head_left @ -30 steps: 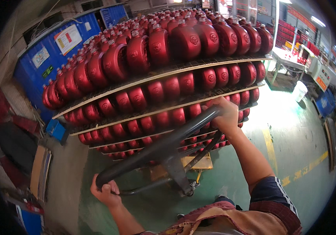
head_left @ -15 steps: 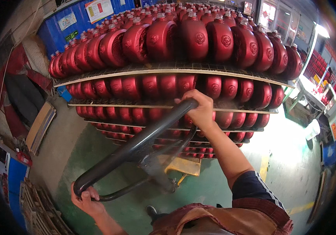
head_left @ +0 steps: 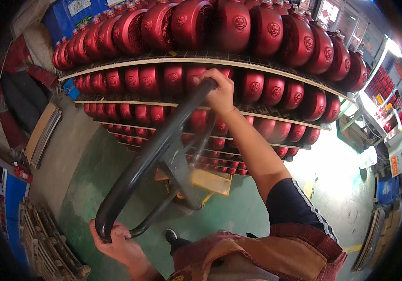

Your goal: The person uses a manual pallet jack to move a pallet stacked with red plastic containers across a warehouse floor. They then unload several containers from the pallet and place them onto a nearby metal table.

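Note:
Both my hands grip a black looped handle (head_left: 150, 152) that looks like that of a pallet jack. My left hand (head_left: 118, 241) wraps round its lower, near corner. At the far upper end, my right hand (head_left: 220, 91) is closed over the bar, in front of the stack. Beneath the handle shows a yellow metal part (head_left: 211, 181), low at the foot of the stack. Straight ahead rises a tall stack of boards (head_left: 182, 60) carrying rows of round red bottles (head_left: 233, 25) with clear tops and embossed fronts.
Wooden pallets (head_left: 46, 243) lean at the lower left, below flat boards (head_left: 43, 133) and a red fire extinguisher (head_left: 23, 173). To the right are a white bucket (head_left: 368, 158), a blue bin (head_left: 388, 189) and a lit workbench (head_left: 369, 110). The floor (head_left: 102, 187) is green.
The handle has swung steeper, its far end moving left and up with my right hand. My left hand sits slightly lower and further right. The bottle stack appears higher and larger in view.

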A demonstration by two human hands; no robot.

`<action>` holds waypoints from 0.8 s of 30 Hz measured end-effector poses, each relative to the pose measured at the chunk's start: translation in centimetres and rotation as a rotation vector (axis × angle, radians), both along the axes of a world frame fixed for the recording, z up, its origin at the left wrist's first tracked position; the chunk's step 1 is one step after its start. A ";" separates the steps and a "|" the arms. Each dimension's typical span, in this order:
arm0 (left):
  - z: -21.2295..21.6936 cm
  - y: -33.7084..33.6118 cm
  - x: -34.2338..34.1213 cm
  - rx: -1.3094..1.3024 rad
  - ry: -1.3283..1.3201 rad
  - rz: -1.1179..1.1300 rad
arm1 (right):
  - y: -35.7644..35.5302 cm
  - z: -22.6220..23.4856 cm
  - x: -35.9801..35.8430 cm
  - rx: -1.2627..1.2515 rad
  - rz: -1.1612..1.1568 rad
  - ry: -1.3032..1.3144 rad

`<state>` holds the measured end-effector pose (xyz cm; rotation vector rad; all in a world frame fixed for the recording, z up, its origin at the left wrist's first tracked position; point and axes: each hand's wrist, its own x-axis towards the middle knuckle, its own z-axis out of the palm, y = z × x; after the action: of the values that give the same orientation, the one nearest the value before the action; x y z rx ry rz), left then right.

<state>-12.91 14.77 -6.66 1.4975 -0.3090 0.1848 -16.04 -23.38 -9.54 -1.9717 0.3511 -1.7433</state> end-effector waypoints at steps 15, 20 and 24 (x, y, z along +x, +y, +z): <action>-4.7 -1.0 1.1 0.062 -0.256 0.276 | -0.8 0.0 0.7 -0.077 0.069 0.006; -3.4 -2.5 2.0 0.091 -0.365 0.268 | -1.3 -0.1 1.0 -0.054 0.122 -0.001; -3.4 -3.0 2.6 0.043 -0.337 0.275 | -1.6 0.1 1.2 -0.104 0.085 -0.021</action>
<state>-10.35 11.81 -10.06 1.5464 -0.3765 0.6578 -14.79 -24.95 -9.45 -2.0080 0.1694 -1.7597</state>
